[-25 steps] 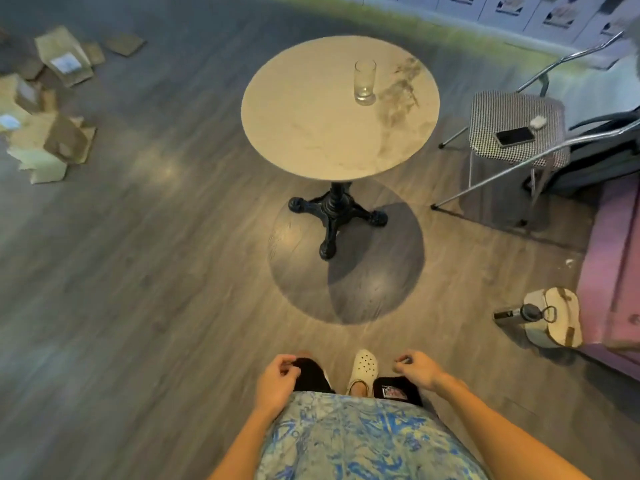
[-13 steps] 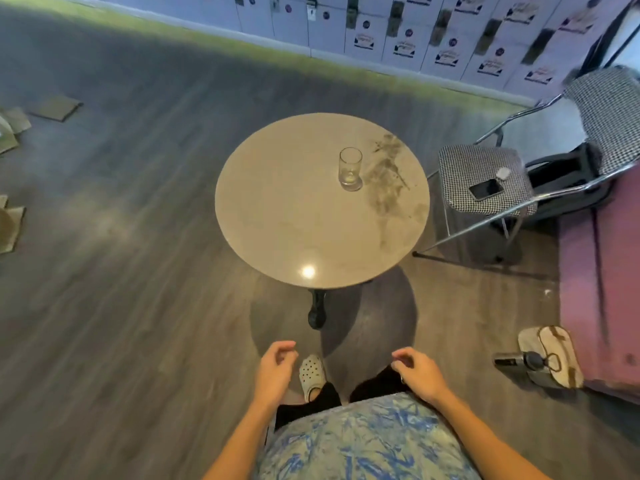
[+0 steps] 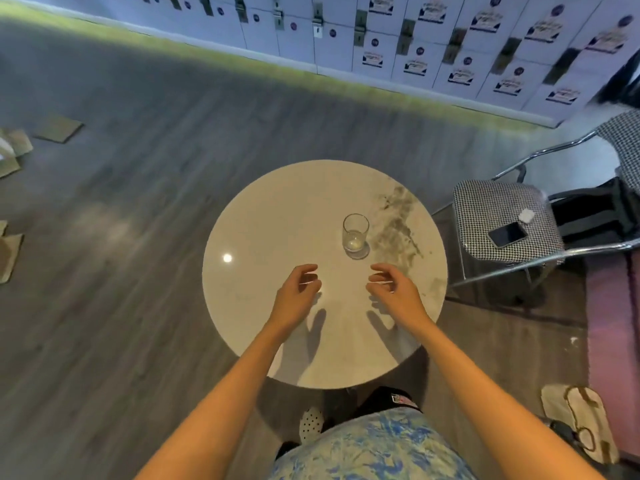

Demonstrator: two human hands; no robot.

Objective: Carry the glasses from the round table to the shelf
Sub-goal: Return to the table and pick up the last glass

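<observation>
One clear drinking glass (image 3: pixel 355 234) stands upright on the pale round table (image 3: pixel 263 237), right of the table's centre beside a dark smudged patch. My left hand (image 3: pixel 296 294) hovers over the near half of the table, fingers curled and apart, holding nothing. My right hand (image 3: pixel 393 292) hovers beside it, a little below and to the right of the glass, also empty with fingers apart. Neither hand touches the glass. No shelf is in view.
A checked chair (image 3: pixel 502 216) with a phone (image 3: pixel 507 233) and a small white item stands right of the table. Lockers (image 3: pixel 415 46) line the far wall. Cardboard pieces (image 3: pixel 14 157) lie on the floor at left. A bag (image 3: pixel 581 420) lies at lower right.
I have come up to the table, which now fills the middle of the view. Both hands rose from my waist and reached out over the tabletop toward the glass.
</observation>
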